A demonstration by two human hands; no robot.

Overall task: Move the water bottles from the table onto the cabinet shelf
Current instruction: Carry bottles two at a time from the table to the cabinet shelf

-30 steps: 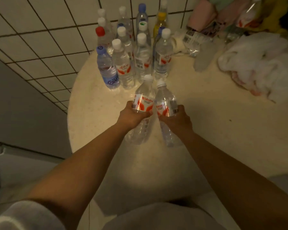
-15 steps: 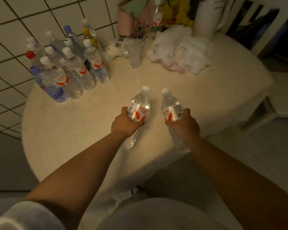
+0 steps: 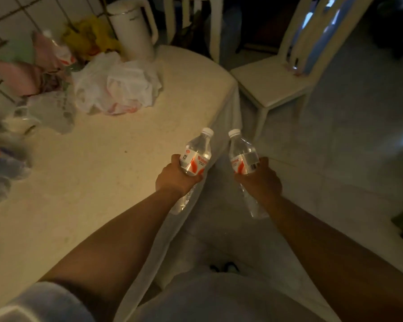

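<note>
Water bottles are what this moment turns on: two clear plastic bottles with white screw caps and red-and-white labels, one in each hand, both carried near the right edge of the round cream-topped table (image 3: 84,182). At the far left of the view, a blurred cluster of remaining bottles (image 3: 0,168) stands on the table, too smeared to count. Behind it lie a crumpled white plastic bag (image 3: 116,87) and a tall white jug with a handle (image 3: 132,29).

The left hand (image 3: 176,177) has its fingers wrapped round the left bottle (image 3: 196,154) at the label band, cap tilted up and away. Just beside it, the right hand (image 3: 258,180) grips the right bottle (image 3: 242,156) the same way, its base showing below the wrist over the floor. The two bottles are close but apart. Further right stands a pale wooden chair (image 3: 275,82). No cabinet shelf is in view.

Both bottles look full, so they should feel moderately heavy for their size. Thin walls would likely give under a hard squeeze, and the smooth plastic could slip, so the labelled waist seems the soundest place to hold them.
</note>
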